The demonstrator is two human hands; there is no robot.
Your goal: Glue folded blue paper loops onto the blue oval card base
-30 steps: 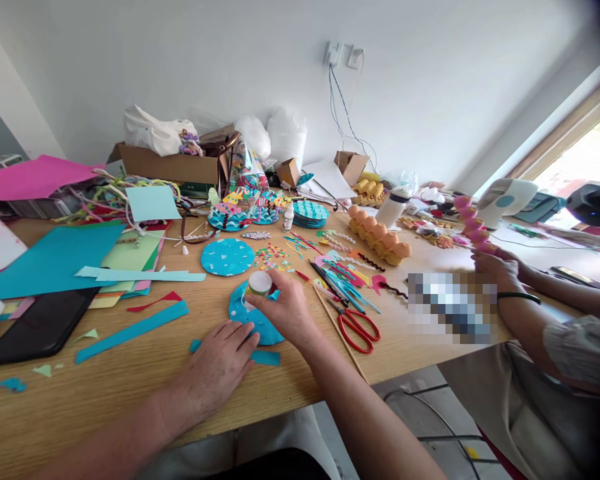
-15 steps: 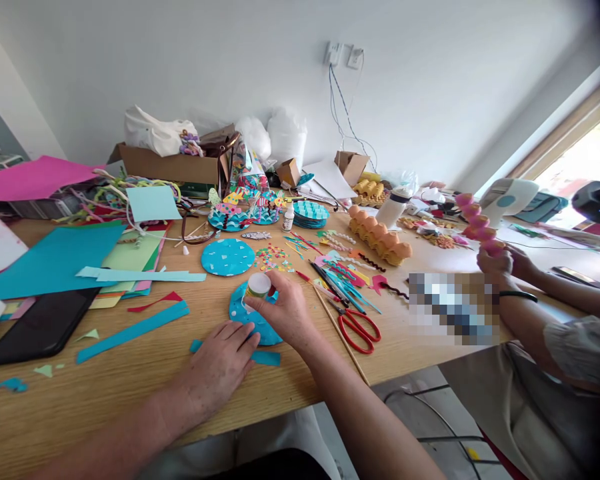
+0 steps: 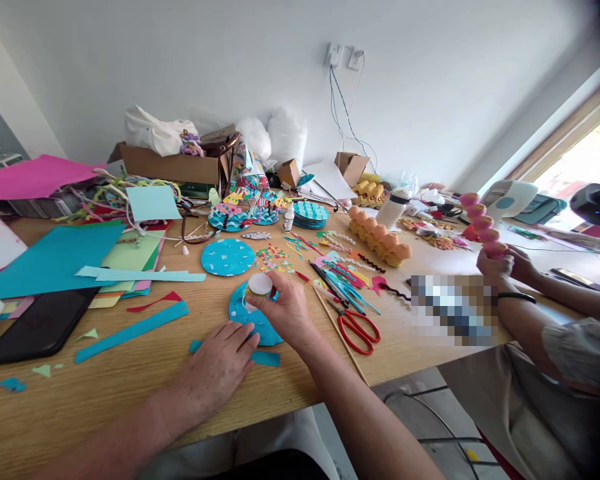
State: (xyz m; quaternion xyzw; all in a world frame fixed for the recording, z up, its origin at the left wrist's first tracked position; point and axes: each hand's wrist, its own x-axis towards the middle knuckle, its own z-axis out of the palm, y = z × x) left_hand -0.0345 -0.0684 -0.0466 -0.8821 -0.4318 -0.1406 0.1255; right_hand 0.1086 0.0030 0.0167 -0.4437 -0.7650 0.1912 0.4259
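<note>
My right hand (image 3: 285, 308) grips a small glue bottle (image 3: 260, 285), turned bottom up, its lower end over a blue paper disc (image 3: 266, 328) dotted with small pale pieces. The nozzle's contact with the disc is hidden. My left hand (image 3: 225, 353) lies flat with fingers stretched, fingertips on the disc's near left edge. Under that hand runs a blue paper strip (image 3: 266, 359), showing at both sides. Behind, a second blue disc (image 3: 227, 257) lies beside scattered confetti (image 3: 273, 259). Another small white bottle (image 3: 289, 217) stands further back.
Red-handled scissors (image 3: 359, 331), a wooden stick (image 3: 340, 337) and several pens lie to the right. Coloured paper sheets (image 3: 55, 260) and a black phone-like slab (image 3: 40, 328) lie left. An orange egg carton (image 3: 379, 237) stands back right. At right, a co-worker's hands (image 3: 500, 263) hold a pink egg-carton strip.
My hands and the glue bottle stay almost in place. At right, the co-worker's pink egg-carton strip has shifted slightly.
</note>
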